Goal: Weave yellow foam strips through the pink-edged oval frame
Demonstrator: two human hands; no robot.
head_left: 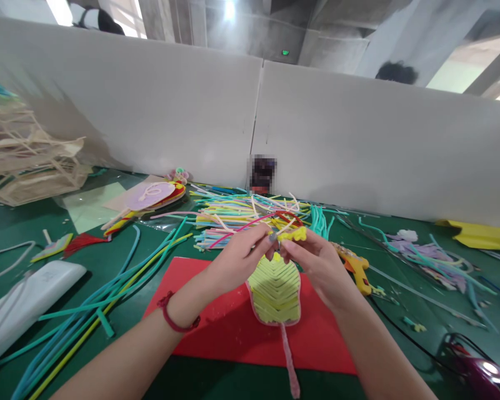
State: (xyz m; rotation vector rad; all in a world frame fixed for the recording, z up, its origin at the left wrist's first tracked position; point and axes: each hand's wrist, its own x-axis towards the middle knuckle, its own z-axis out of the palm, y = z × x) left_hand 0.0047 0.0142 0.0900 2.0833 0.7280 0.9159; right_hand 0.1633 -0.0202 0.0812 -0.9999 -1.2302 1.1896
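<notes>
My left hand [250,247] and my right hand [312,253] meet above the middle of the table, fingers pinched together. Between them is a short yellow pipe cleaner [295,234] bent into small waves; both sets of fingertips grip it. Just below lies a fan-shaped piece [275,291] of yellow-green pipe cleaners in a V pattern, edged in pink, with a pink stem [289,355] pointing toward me. Its top edge is partly hidden by my fingers. Under it is a red sheet [216,328] on the green table.
Many loose pipe cleaners [220,216] lie behind my hands, and longer ones [108,300] at left. A yellow glue gun [359,272] is right of my right hand. A white power strip [33,300] lies left. A pale partition [170,111] stands behind.
</notes>
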